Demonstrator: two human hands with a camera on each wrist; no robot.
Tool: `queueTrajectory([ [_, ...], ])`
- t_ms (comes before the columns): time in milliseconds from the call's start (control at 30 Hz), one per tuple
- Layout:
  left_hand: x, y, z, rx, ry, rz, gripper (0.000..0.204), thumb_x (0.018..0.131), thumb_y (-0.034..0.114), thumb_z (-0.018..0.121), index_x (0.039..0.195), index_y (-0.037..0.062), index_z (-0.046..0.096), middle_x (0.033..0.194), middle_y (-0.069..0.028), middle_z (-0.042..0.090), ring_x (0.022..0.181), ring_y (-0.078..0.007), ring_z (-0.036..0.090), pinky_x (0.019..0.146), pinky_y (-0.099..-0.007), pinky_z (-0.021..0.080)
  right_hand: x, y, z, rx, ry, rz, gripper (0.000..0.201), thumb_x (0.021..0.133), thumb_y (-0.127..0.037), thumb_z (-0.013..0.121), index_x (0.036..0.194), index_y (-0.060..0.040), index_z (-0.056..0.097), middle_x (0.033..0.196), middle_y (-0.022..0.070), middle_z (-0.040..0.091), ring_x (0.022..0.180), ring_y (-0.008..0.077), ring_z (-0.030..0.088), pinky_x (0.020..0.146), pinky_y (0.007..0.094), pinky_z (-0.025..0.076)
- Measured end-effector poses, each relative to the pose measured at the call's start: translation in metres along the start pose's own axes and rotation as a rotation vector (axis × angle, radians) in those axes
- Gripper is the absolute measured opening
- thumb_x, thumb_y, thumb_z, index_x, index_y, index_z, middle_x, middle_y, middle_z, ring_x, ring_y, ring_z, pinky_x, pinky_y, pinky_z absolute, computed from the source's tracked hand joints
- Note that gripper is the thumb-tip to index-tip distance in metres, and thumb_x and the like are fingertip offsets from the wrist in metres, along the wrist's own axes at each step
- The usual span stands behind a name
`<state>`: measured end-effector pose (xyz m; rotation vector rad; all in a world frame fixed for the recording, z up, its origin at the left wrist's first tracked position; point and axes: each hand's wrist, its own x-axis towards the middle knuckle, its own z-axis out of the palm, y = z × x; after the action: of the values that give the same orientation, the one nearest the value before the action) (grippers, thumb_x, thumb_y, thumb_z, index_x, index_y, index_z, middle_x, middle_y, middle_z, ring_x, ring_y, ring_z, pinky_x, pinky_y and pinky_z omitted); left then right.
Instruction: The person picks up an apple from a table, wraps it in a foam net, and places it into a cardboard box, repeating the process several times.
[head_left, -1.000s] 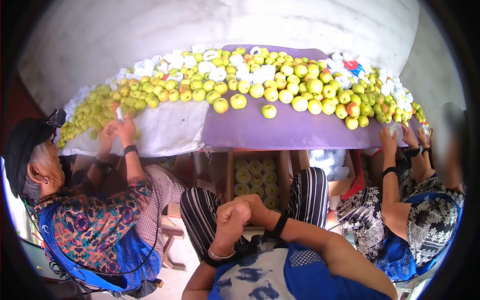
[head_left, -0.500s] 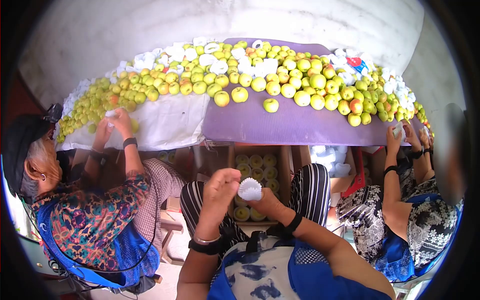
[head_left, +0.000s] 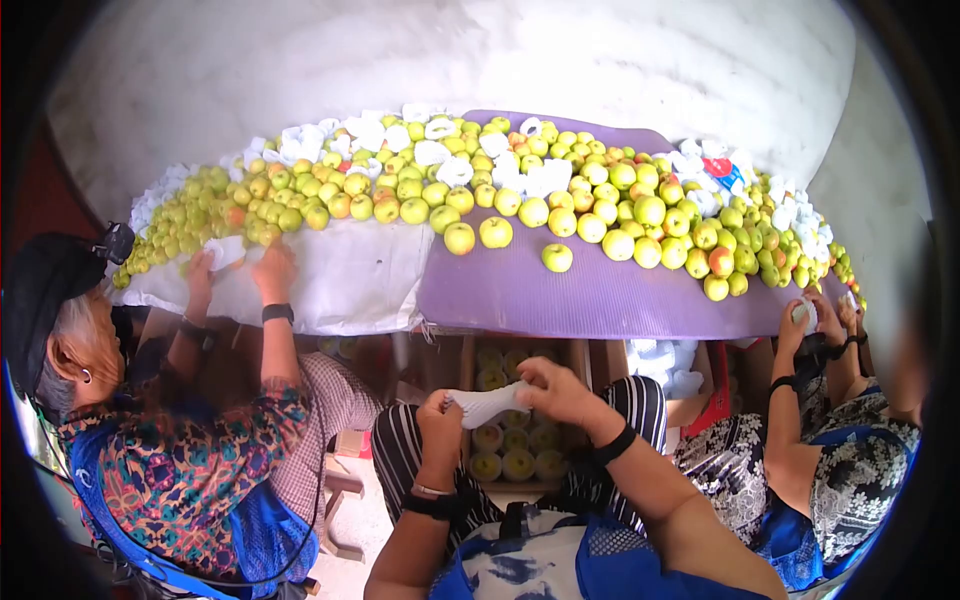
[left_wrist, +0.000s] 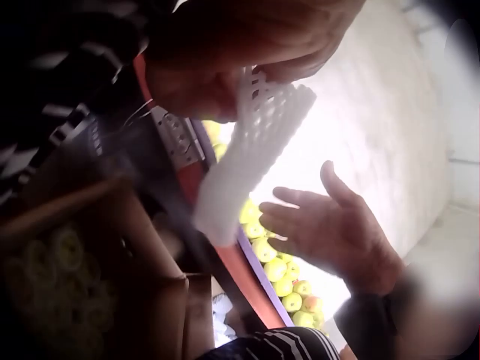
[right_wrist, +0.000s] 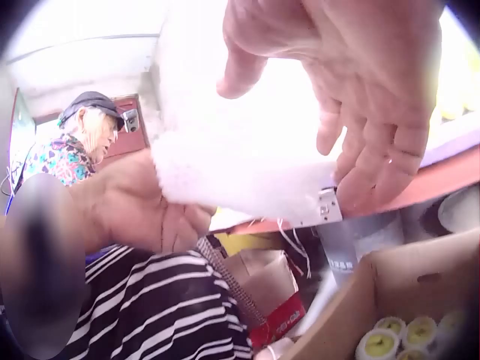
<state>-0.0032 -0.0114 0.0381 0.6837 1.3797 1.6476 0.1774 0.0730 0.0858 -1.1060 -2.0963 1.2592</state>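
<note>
Between my hands, a white foam net sleeve (head_left: 488, 405) stretches sideways above my lap. My left hand (head_left: 440, 430) grips one end of it, its fingers curled round the mesh. At the other end is my right hand (head_left: 562, 392), close to the sleeve. From the left wrist the right hand (left_wrist: 337, 232) shows with fingers spread and apart from the sleeve (left_wrist: 251, 161). In the right wrist view its thumb and fingers stand apart beside the bright sleeve (right_wrist: 240, 157). Below the hands, a cardboard box (right_wrist: 420, 274) holds apples (right_wrist: 379, 345) in white sleeves.
A long pile of yellow-green apples (head_left: 620, 245) lies along the table on a purple mat (head_left: 600, 305) and a white cloth (head_left: 340, 290). White foam nets (head_left: 665, 365) fill a box at right. Seated people work at my left (head_left: 190, 450) and right (head_left: 850, 470).
My hands were together over my lap, then apart with a bunched white foam net at the right hand. Now the sleeve extends sideways, its one end in the left hand.
</note>
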Motion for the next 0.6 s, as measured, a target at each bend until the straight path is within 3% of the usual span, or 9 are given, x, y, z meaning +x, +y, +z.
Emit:
queueTrajectory([
  [33, 0.004, -0.007, -0.002, 0.007, 0.035, -0.002, 0.010, 0.074, 0.000, 0.052, 0.082, -0.0044, 0.058, 0.072, -0.0036, 0.059, 0.064, -0.0086, 0.054, 0.058, -0.0224, 0.044, 0.011, 0.001, -0.007, 0.128, 0.080, 0.009, 0.038, 0.078, -0.025, 0.063, 0.101, 0.0037, 0.053, 0.092, 0.0140, 0.059, 0.086, 0.0194, 0.057, 0.075, 0.0293, 0.045],
  [100, 0.006, -0.016, -0.004, 0.046, 0.031, -0.038, 0.010, 0.074, 0.001, 0.052, 0.081, -0.0043, 0.058, 0.071, -0.0042, 0.059, 0.063, -0.0090, 0.054, 0.058, -0.0228, 0.044, 0.039, -0.003, -0.022, 0.005, 0.184, -0.021, 0.040, 0.080, -0.029, 0.061, 0.100, 0.0043, 0.054, 0.092, 0.0210, 0.059, 0.086, 0.0314, 0.059, 0.074, 0.0354, 0.047],
  [133, 0.008, -0.026, -0.004, 0.057, 0.022, -0.022, 0.011, 0.074, 0.002, 0.053, 0.081, -0.0044, 0.058, 0.071, -0.0045, 0.059, 0.062, -0.0090, 0.054, 0.057, -0.0230, 0.044, 0.057, 0.006, -0.026, -0.071, 0.222, -0.065, 0.038, 0.080, -0.026, 0.060, 0.101, 0.0039, 0.054, 0.094, 0.0217, 0.058, 0.084, 0.0328, 0.059, 0.073, 0.0366, 0.047],
  [267, 0.013, -0.037, 0.004, 0.084, -0.021, -0.075, 0.010, 0.073, 0.003, 0.055, 0.079, -0.0045, 0.058, 0.070, -0.0052, 0.060, 0.060, -0.0090, 0.054, 0.055, -0.0236, 0.045, 0.130, 0.010, -0.037, -0.231, 0.350, -0.157, 0.031, 0.079, -0.022, 0.059, 0.097, 0.0032, 0.055, 0.092, 0.0218, 0.057, 0.084, 0.0357, 0.056, 0.074, 0.0394, 0.046],
  [333, 0.018, -0.041, 0.007, 0.085, -0.030, -0.111, 0.008, 0.073, 0.003, 0.056, 0.077, -0.0039, 0.059, 0.069, -0.0046, 0.059, 0.060, -0.0088, 0.054, 0.055, -0.0234, 0.045, 0.171, 0.022, -0.041, -0.397, 0.470, -0.336, 0.028, 0.078, -0.018, 0.058, 0.098, 0.0018, 0.053, 0.094, 0.0218, 0.054, 0.091, 0.0384, 0.051, 0.080, 0.0430, 0.042],
  [367, 0.020, -0.041, 0.009, 0.082, -0.021, -0.108, 0.008, 0.073, 0.003, 0.056, 0.077, -0.0039, 0.059, 0.069, -0.0046, 0.059, 0.060, -0.0088, 0.054, 0.055, -0.0234, 0.045, 0.189, 0.025, -0.041, -0.396, 0.462, -0.343, 0.028, 0.078, -0.018, 0.058, 0.098, 0.0018, 0.053, 0.094, 0.0218, 0.054, 0.091, 0.0384, 0.051, 0.080, 0.0430, 0.042],
  [433, 0.022, -0.043, 0.012, -0.062, 0.008, -0.207, 0.008, 0.074, 0.003, 0.056, 0.078, -0.0035, 0.059, 0.069, -0.0038, 0.059, 0.060, -0.0085, 0.054, 0.054, -0.0231, 0.045, 0.219, 0.028, -0.042, -0.487, 0.554, -0.377, 0.030, 0.078, -0.015, 0.056, 0.102, 0.0007, 0.050, 0.098, 0.0215, 0.052, 0.096, 0.0385, 0.047, 0.085, 0.0442, 0.038],
  [567, 0.027, -0.041, 0.012, -0.120, 0.046, -0.254, 0.006, 0.075, 0.003, 0.056, 0.077, -0.0024, 0.058, 0.068, -0.0022, 0.057, 0.058, -0.0069, 0.052, 0.049, -0.0219, 0.041, 0.264, 0.033, -0.045, -0.585, 0.544, -0.445, 0.037, 0.079, -0.015, 0.055, 0.112, -0.0001, 0.046, 0.109, 0.0222, 0.050, 0.103, 0.0389, 0.045, 0.090, 0.0442, 0.035],
  [600, 0.027, -0.040, 0.012, -0.122, 0.051, -0.257, 0.006, 0.075, 0.003, 0.056, 0.077, -0.0024, 0.058, 0.068, -0.0022, 0.057, 0.058, -0.0069, 0.052, 0.049, -0.0219, 0.041, 0.270, 0.036, -0.046, -0.555, 0.482, -0.336, 0.036, 0.081, -0.018, 0.052, 0.112, 0.0002, 0.048, 0.109, 0.0214, 0.052, 0.103, 0.0375, 0.047, 0.090, 0.0429, 0.037],
])
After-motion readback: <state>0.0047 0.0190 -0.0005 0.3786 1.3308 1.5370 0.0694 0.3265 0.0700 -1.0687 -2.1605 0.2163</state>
